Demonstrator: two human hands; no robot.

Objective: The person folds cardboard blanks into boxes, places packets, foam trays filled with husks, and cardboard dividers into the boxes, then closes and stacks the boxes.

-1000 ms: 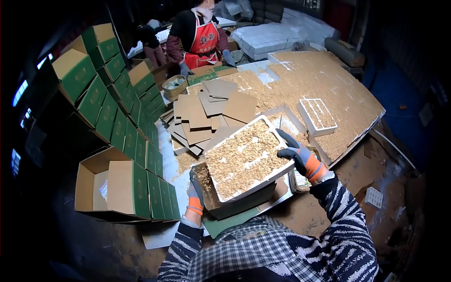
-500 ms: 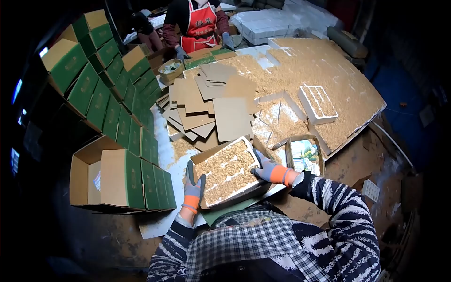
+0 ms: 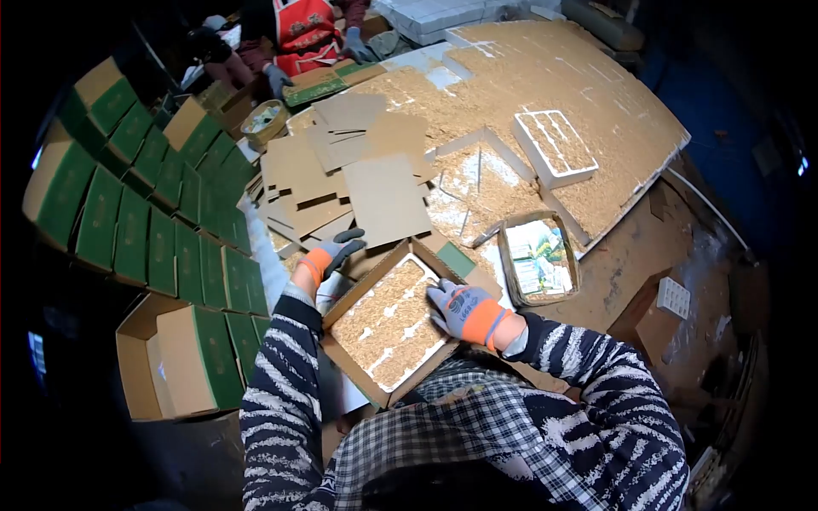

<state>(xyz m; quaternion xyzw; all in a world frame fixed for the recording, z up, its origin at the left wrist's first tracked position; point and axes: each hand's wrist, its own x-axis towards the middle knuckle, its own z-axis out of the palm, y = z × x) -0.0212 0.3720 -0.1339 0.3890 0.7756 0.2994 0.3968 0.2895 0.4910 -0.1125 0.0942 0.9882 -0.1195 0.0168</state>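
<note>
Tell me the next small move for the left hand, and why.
Probably close the left hand on the near edge of the top cardboard sheet. Its fingertips are at that edge, and the filled white tray lies uncovered inside the cardboard box. The right hand rests on the tray, so the left looks better placed.

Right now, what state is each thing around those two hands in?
Cardboard box: top open, holding a tray.
Boxed tray: filled with grain-like bits.
Left hand: gloved, fingers spread.
Right hand: gloved, on the boxed tray.
Far tray: upright, filled.
Packet container: open, holding packets.
Cardboard sheets: loosely piled.
Nearest green box: open.
</note>
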